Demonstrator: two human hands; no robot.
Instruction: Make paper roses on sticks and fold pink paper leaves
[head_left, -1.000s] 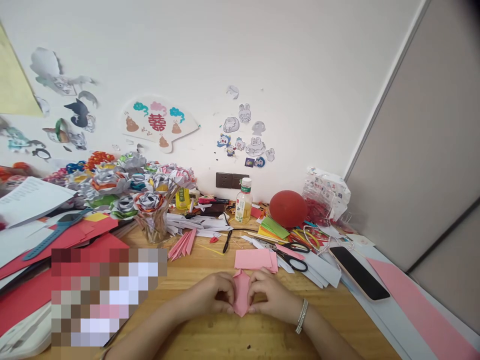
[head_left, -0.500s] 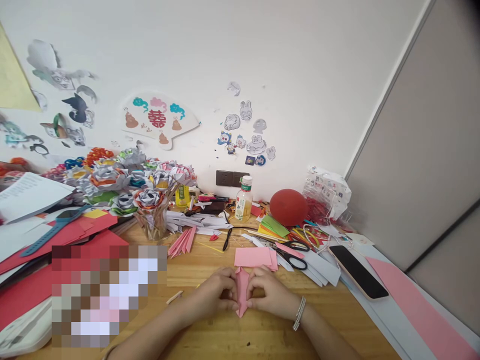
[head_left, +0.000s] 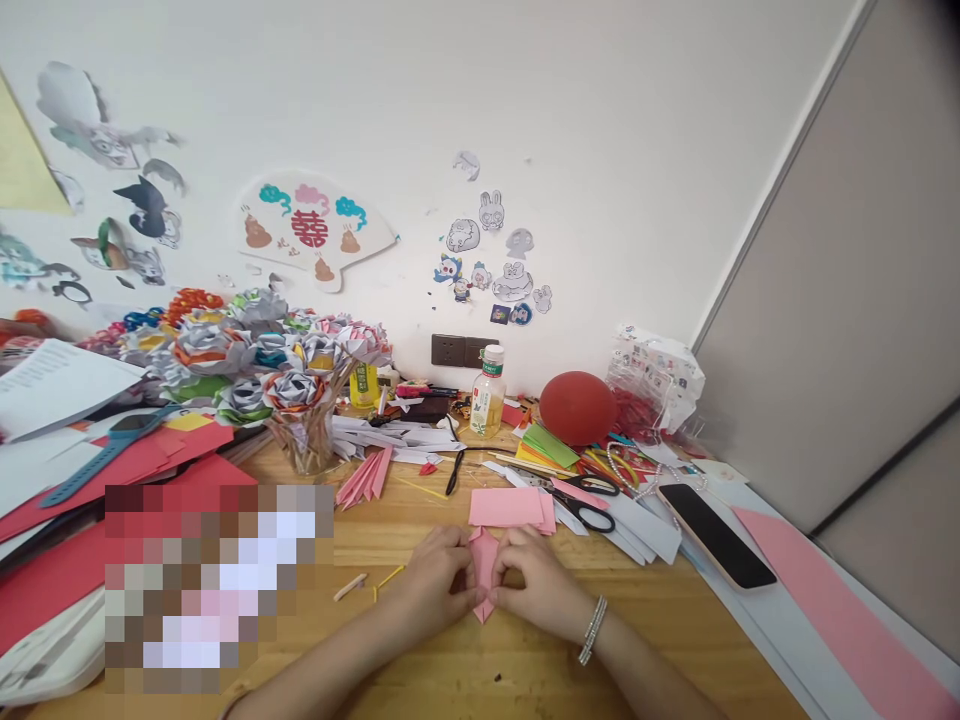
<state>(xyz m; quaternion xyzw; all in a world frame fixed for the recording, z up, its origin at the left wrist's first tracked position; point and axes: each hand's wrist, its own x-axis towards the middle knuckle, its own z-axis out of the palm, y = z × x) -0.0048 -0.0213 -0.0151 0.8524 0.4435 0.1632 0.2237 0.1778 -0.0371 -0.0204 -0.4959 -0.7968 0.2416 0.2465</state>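
Observation:
A small folded piece of pink paper (head_left: 486,560) with pointed ends lies upright in view between my hands, low on the wooden table. My left hand (head_left: 442,580) pinches its left edge between thumb and fingers. On the other edge, my right hand (head_left: 529,580) grips it the same way, a beaded bracelet (head_left: 592,630) at the wrist. Both thumbs are close together near the paper's lower part. Just beyond the fingertips sits a stack of pink paper rectangles (head_left: 506,508). Fingers hide part of the folded paper's sides.
Black-handled scissors (head_left: 592,510) lie beyond my right hand, with a phone (head_left: 716,537) farther right. A bottle (head_left: 487,395) and a red balloon (head_left: 577,408) stand at the back. Folded pink strips (head_left: 365,482) and paper flowers in a jar (head_left: 304,440) are left.
My thumbs have shifted slightly, coming nearer each other over the lower part of the pink paper. The view has tilted a little. Both hands keep their hold.

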